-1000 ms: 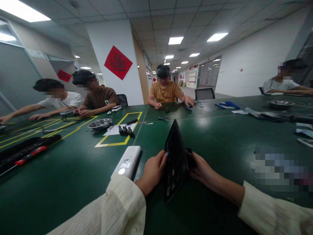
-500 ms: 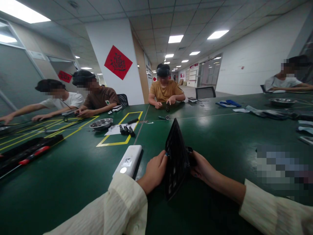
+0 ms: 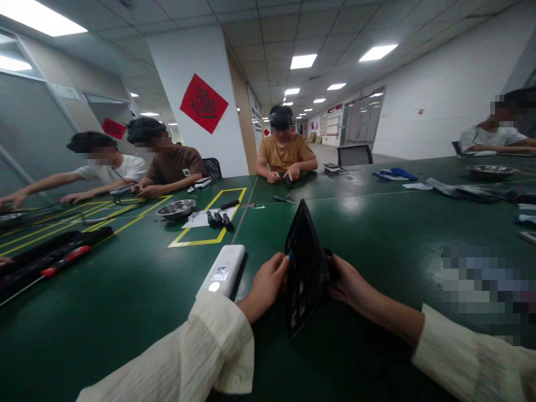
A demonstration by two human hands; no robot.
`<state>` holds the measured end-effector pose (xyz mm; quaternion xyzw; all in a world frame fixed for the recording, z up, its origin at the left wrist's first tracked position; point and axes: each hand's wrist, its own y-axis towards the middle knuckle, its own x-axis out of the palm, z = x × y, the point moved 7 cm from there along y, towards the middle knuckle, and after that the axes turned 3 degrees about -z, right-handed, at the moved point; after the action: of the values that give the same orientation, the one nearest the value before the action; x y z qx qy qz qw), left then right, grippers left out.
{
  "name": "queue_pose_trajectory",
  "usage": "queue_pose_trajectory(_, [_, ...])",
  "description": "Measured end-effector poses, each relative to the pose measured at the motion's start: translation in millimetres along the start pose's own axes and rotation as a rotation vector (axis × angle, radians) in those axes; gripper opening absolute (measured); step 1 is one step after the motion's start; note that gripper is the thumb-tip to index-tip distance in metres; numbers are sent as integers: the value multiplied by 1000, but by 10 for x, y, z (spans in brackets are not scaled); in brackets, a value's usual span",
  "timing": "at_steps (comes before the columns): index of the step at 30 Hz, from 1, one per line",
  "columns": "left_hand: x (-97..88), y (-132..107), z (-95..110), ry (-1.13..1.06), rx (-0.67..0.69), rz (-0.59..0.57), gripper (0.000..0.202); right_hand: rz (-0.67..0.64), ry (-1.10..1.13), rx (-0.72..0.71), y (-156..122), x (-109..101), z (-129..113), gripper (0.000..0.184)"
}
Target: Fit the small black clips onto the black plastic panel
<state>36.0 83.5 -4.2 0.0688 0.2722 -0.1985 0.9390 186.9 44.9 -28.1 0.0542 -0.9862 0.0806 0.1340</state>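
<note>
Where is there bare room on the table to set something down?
The green table is bare between the black panel and the blue item, and between the white box and the red tool. It's crowded around the bowl, paper and black parts.

Left hand (image 3: 266, 279): is gripping, thumb side facing up | left forearm (image 3: 188, 354): is slanting in from behind those fingers (image 3: 277, 270) | right hand (image 3: 348, 282): is gripping opposite the left fingers, slightly apart | right forearm (image 3: 396, 315): is lying behind and outward of its fingers
</note>
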Motion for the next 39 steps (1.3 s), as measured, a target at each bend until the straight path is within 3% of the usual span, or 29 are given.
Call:
queue_pose_trajectory(10, [-55,-56,105,159,106,85,27,-4,5,7,0,-23,31,30])
queue_pose_trajectory(14, [-29,-29,60,112,105,44,25,-7,9,4,-2,-14,26,27])
queue_pose_trajectory(25, [-4,-80,200,119,131,6,43,16,104,-39,-90,28,-82,24])
queue_pose_trajectory(32, [27,-106,229,292,181,-19,45,25,168,-12,-107,21,-74,20])
queue_pose_trajectory(39, [82,-162,207,630,185,22,37,62,161,9,-71,-29,5,19])
